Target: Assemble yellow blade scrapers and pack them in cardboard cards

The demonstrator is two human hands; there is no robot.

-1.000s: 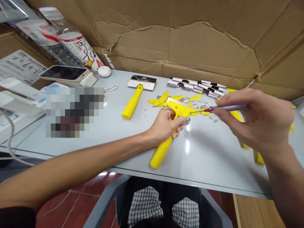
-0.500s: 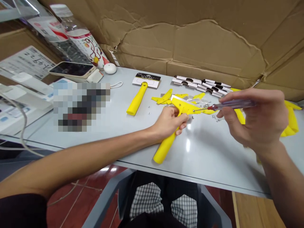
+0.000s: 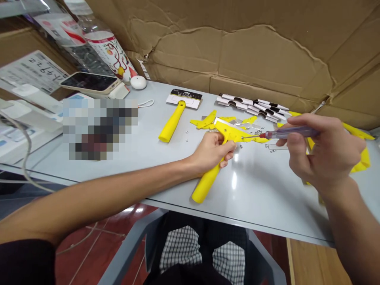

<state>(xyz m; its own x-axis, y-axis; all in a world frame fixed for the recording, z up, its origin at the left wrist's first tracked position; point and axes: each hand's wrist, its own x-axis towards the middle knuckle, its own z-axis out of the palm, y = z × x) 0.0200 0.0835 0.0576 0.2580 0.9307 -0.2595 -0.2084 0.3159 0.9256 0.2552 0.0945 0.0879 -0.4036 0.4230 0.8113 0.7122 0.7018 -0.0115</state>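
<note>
A yellow scraper with a metal blade along its head is gripped in my left hand, its handle slanting toward the table's front edge. My right hand is closed round a screwdriver with a clear purple handle. The screwdriver's tip meets a screw on the right part of the scraper's head. Just behind lie loose yellow head pieces, metal blades and several small screws.
A yellow handle with a black-and-white card lies left of centre. Folded cards lie in a pile at the back. More yellow parts are at right. A phone and bottles stand left; cardboard walls the back.
My right hand's fingers have shifted on the screwdriver handle, and the wrist has turned a little. The scraper stays in my left hand, with the tip still at the screw.
</note>
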